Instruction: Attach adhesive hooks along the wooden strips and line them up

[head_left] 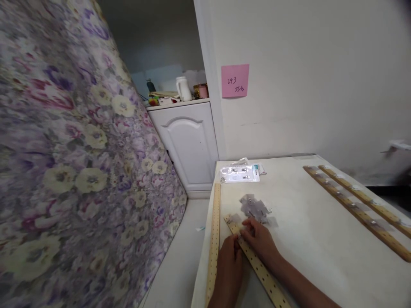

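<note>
My left hand (228, 265) rests on the white table (308, 222), its fingers curled against a perforated wooden strip (263, 273) that runs diagonally toward me. My right hand (260, 239) lies over the same strip near its far end, fingertips pinched together close to a small pile of clear plastic pieces with metal bits (256, 208). What the fingers hold is too small to name. A second wooden strip (214, 239) lies along the table's left edge.
A clear packet of small metal parts (240, 173) lies at the table's far left. Two wooden strips with clips (356, 205) lie at the right. A pink note (235, 80) hangs on the wall. Floral fabric (64, 171) fills the left; a white cabinet (188, 141) stands behind.
</note>
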`<state>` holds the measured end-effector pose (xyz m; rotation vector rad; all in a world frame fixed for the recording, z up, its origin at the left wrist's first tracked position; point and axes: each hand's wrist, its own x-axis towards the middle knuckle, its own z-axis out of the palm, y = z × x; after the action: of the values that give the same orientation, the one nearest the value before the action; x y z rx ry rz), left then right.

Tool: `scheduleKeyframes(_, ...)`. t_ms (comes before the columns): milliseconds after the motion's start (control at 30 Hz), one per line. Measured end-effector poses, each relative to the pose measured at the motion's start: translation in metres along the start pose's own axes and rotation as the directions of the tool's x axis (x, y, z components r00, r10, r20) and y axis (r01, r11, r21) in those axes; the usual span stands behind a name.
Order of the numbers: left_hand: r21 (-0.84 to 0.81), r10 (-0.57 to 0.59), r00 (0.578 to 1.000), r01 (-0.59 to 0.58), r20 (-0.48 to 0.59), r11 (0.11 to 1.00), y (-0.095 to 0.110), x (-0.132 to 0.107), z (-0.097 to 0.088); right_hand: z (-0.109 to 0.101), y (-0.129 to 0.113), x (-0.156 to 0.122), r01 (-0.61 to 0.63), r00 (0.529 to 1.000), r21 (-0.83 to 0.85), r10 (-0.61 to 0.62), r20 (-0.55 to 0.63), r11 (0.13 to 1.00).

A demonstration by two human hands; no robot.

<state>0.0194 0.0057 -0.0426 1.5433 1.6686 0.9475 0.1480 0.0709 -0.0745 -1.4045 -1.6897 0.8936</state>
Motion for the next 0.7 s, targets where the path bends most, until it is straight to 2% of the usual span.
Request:
scheduleKeyframes(333,0.024,-0.062,0.998,0.062,-0.004,0.998,-0.003,0.001,0.000,-0.002,0.006,-0.005,0.046,0.998,0.027,-0.044,-0.045,0.999)
scheduleKeyframes(467,0.008,-0.070,0.997,0.070,-0.025,0.998,-0.005,0.001,-0.002,-0.006,0.004,-0.013,0.159,0.982,-0.024,-0.161,-0.100,0.987)
scheduleKeyframes(567,0.003,-0.045,0.998,0.045,-0.037,0.999,-0.005,0.001,-0.005,-0.023,0.005,-0.015,0.211,0.962,-0.096,-0.224,-0.155,0.973)
scheduleKeyframes(700,0.021,-0.020,0.998,0.021,-0.051,1.000,-0.002,0.000,-0.009,-0.058,0.027,-0.006,0.086,0.954,-0.174,-0.132,-0.269,0.981)
